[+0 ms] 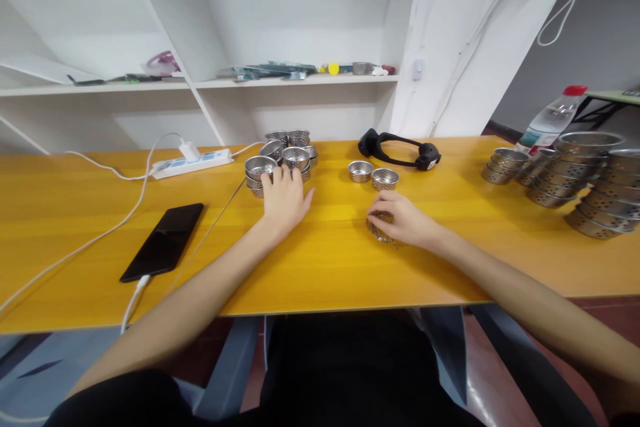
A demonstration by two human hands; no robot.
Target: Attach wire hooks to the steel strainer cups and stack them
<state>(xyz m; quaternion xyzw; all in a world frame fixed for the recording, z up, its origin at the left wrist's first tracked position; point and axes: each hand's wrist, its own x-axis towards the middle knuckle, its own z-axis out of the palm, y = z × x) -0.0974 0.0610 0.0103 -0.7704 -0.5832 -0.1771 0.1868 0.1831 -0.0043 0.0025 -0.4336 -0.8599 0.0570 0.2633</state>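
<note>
My left hand (285, 197) reaches over the near side of a cluster of small perforated metal cups (260, 165). Its fingers are stretched out and the thumb stands apart. The fingertips overlap the cups' near walls; whether they touch cannot be made out. My right hand (403, 219) is closed, thumb and fingers pinching a loose round coil of thin metal wire (380, 232) low over the table. Part of that coil is hidden by the fingers. Just beyond it stand two single perforated cups (361, 171), side by side and upright.
Tall stacks of perforated metal cups (565, 173) and a red-capped bottle (553, 117) stand at the right. Behind the single cups lies a black headband device (400, 149). A phone (164, 240) on a charging cable and a power strip (195, 161) occupy the left.
</note>
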